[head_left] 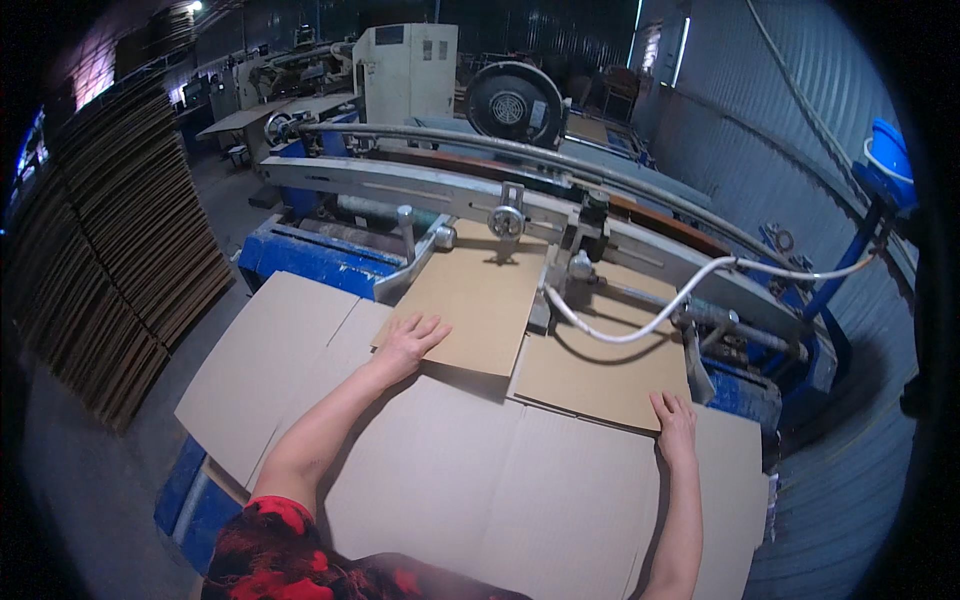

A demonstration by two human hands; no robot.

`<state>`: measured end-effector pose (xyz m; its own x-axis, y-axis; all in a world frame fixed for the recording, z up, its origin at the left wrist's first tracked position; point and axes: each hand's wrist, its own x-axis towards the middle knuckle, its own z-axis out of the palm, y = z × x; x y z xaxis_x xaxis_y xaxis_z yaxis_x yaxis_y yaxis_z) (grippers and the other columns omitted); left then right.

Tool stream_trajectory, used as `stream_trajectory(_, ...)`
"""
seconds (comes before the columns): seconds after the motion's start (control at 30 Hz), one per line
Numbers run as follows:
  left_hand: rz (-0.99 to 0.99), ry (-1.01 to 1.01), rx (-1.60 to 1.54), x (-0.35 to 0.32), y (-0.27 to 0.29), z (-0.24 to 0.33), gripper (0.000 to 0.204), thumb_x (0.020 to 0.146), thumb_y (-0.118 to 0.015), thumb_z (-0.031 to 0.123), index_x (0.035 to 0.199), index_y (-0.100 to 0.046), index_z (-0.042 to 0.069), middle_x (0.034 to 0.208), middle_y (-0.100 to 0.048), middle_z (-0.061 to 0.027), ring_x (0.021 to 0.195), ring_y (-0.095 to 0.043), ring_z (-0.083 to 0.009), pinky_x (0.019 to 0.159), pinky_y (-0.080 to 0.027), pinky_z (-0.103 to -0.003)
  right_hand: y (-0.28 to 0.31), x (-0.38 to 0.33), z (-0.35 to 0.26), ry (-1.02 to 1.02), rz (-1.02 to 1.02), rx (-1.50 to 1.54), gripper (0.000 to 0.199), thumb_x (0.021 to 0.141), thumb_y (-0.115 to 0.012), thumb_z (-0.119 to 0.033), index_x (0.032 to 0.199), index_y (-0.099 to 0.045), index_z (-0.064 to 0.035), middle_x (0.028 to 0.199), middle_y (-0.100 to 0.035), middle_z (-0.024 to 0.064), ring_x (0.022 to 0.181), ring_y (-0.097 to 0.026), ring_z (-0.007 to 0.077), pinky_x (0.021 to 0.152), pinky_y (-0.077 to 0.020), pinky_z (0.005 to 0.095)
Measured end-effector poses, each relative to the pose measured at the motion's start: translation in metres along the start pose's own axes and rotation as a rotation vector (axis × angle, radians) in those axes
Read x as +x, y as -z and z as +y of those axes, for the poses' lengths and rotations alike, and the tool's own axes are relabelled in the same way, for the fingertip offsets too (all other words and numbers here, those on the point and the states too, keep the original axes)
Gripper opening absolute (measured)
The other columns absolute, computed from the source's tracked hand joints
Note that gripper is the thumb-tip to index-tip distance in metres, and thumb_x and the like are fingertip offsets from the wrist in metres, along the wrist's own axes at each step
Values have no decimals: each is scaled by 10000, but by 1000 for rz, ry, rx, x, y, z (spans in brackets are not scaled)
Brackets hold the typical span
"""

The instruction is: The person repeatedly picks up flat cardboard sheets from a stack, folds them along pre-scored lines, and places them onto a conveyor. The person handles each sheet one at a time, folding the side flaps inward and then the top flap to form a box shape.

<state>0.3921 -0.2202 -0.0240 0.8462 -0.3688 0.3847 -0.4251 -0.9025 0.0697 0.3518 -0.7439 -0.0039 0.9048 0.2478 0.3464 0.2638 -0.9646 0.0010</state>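
Note:
Two panels of brown cardboard lie side by side under the machine's front crossbar. My left hand [403, 347] rests at the near left corner of the left panel [470, 310], its fingers stretched over the top. At the near right corner of the right panel [600, 375], my right hand [677, 425] touches the edge with its fingers extended. Neither hand visibly wraps round the cardboard, and the undersides of both are hidden. Beneath the panels spreads a larger pale cardboard sheet [440, 470]. A white hose [650, 325] curves over the right panel.
Metal guides and a round knob [506, 222] sit on the crossbar [370, 178]. Blue machine frame parts [310, 252] flank the cardboard. A tall stack of cardboard [120, 240] stands at the left. Behind is a black round blower [512, 105]; a blue bucket [890, 155] hangs at the right.

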Motion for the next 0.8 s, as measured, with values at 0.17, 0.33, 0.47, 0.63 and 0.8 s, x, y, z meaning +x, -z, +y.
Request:
stream_trajectory(0.17, 0, 117, 9, 49, -9, 1, 591, 806, -551, 40, 1367, -401, 153, 1369, -445, -125, 1239, -426, -355, 984, -315, -573, -11, 53, 14, -24, -14, -138, 498, 819, -444, 21, 1274, -512, -168, 1228, -511, 165, 1180, -454, 329, 966, -353, 453)
stream_trajectory(0.33, 21, 172, -106, -54, 43, -4, 557, 836, -554, 106, 1368, -387, 109, 1365, -432, -153, 1290, -383, -301, 1033, -288, -541, 31, -32, 14, -169, -4, 21, 590, 769, -512, 58, 1330, -450, -115, 1328, -446, 196, 1257, -384, 369, 1042, -303, 443)
stream_trajectory(0.47, 312, 781, 255, -236, 94, -31, 588, 820, -568, 144, 1351, -364, -7, 1376, -379, -215, 1290, -350, -360, 1076, -231, -481, 72, -203, 13, -544, 323, -116, 502, 774, -640, -84, 1225, -471, 58, 1318, -429, 266, 1211, -424, 390, 994, -349, 473)
stream_trajectory(0.63, 465, 1492, -31, -368, 99, -76, 731, 870, -553, 286, 1394, -214, -94, 1478, -175, -261, 1380, -174, -350, 1117, -174, -401, 81, -361, -18, -1444, 561, -73, 430, 769, -643, -134, 1107, -503, 91, 1187, -514, 253, 1062, -511, 328, 875, -410, 469)
stream_trajectory(0.8, 817, 1455, -995, -369, 103, -90, 408, 886, -591, 191, 1185, -465, -57, 1147, -544, -150, 993, -545, -248, 891, -466, -348, 43, -346, -40, -1278, 917, 744, 348, 807, -571, -118, 1102, -540, 65, 1052, -571, 128, 974, -541, 223, 814, -462, 376)
